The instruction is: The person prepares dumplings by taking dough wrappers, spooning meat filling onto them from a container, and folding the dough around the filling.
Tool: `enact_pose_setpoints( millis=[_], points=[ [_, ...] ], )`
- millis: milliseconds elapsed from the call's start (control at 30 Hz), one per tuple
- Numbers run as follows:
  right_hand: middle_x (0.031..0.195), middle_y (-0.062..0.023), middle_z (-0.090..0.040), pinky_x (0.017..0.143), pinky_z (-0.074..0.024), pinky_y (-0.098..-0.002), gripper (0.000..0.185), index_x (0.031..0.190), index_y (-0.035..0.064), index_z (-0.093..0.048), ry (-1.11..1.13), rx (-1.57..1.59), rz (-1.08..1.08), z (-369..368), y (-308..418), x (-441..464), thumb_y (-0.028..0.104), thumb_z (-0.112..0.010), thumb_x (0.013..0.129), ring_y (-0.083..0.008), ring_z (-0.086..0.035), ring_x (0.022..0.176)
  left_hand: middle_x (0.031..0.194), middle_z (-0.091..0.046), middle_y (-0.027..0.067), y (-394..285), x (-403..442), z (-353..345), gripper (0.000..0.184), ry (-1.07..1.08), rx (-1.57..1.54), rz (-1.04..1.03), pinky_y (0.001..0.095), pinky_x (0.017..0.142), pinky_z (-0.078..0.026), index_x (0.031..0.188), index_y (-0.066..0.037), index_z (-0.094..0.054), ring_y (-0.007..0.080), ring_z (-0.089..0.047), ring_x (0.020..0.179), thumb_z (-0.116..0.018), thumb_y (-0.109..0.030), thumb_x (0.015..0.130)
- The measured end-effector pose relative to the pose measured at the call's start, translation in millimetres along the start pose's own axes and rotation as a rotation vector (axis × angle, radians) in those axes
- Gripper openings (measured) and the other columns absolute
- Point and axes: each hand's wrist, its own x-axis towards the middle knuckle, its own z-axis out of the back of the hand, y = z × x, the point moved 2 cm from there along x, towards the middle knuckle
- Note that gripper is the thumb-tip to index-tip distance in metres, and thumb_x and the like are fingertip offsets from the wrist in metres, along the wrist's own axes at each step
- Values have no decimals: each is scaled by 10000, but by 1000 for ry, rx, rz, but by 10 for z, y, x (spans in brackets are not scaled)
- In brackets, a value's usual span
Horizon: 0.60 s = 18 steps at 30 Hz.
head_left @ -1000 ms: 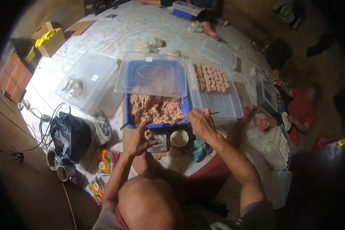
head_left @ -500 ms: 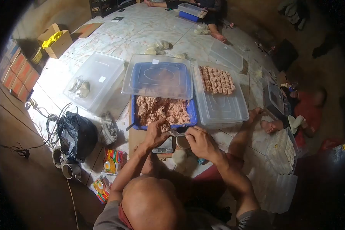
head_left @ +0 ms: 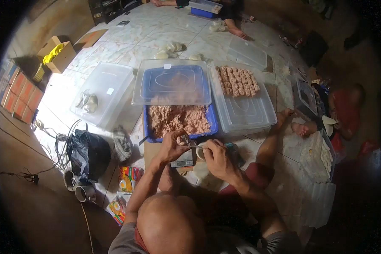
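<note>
Beyond the near left corner of the blue tub [head_left: 214, 122], a black plastic bag [head_left: 88, 155] hides its contents. In the tub lies pink mixture [head_left: 178, 120]; a clear lid [head_left: 173, 81] covers the far part, blurring what is beneath. At the tub's near edge, the left hand [head_left: 174, 146] curls around a lump [head_left: 182, 140], partly hidden by fingers. Below it, a scale [head_left: 183, 158] shows only in part, its readout illegible. The right hand [head_left: 218, 157] pinches a thin utensil [head_left: 195, 146], tip too small to identify, and hides most of a pale cup [head_left: 200, 154]. Rightward, formed pieces [head_left: 238, 81] line a clear container's [head_left: 248, 115] far end.
</note>
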Motion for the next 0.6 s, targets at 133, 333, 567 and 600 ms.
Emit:
enact_pose_setpoints(
  millis=[133,333,567,600],
  points=[
    [894,-199,-632,734,-490,-464,89,916,3,-602,-7,-18,32,-20,35,29,80,-565,940,-408,-629,847,796,-679,206,148,30,-51,446,-1,90,13,369,650,-512,1040,42,-678,286,-587,632,-865,-202,717],
    [899,-214,-640,734,-500,-448,102,947,1,-610,-71,61,-43,77,106,-48,94,-570,957,-411,-637,855,892,-690,172,-191,7,55,432,-70,20,-53,370,694,-520,1040,22,-652,298,-622,708,-850,-232,753],
    [889,-219,-642,732,-500,-449,102,942,-10,-614,-68,71,-56,22,52,-52,83,-573,931,-416,-640,859,971,-691,220,148,-20,-72,537,33,110,16,379,837,-537,1139,34,-623,339,-680,909,-853,-181,705],
    [889,-219,-642,732,-500,-449,102,942,-10,-614,-64,71,-70,1,45,-109,83,-573,931,-416,-640,859,971,-691,220,120,-46,-82,537,42,105,25,379,837,-537,1139,34,-623,339,-680,909,-853,-181,705]
  ],
)
